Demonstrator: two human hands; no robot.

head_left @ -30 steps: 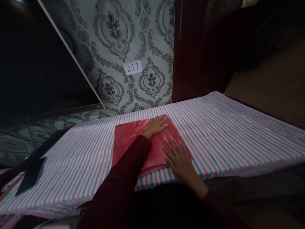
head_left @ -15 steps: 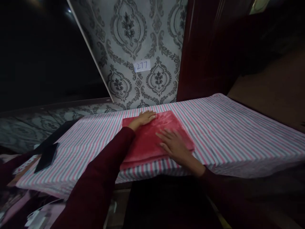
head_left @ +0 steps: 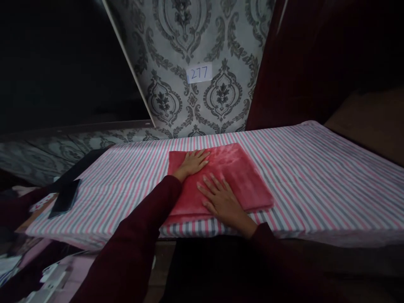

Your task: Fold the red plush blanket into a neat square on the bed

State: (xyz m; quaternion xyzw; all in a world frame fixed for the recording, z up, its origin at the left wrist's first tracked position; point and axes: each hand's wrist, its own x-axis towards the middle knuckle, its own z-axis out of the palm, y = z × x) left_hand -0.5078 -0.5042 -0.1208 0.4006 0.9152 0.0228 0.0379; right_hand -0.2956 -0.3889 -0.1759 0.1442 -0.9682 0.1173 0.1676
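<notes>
While both hands lie flat with fingers spread, gripping nothing, left hand (head_left: 192,164) rests on far-left part of folded red plush cloth (head_left: 240,176), right hand (head_left: 222,202) on its near part. Cloth lies on pink-and-grey striped sheet (head_left: 315,189), close to near edge. Black phone (head_left: 65,198) sits left on sheet. Damask wallpaper (head_left: 176,101) beyond, paper label (head_left: 198,73) reading 277.
</notes>
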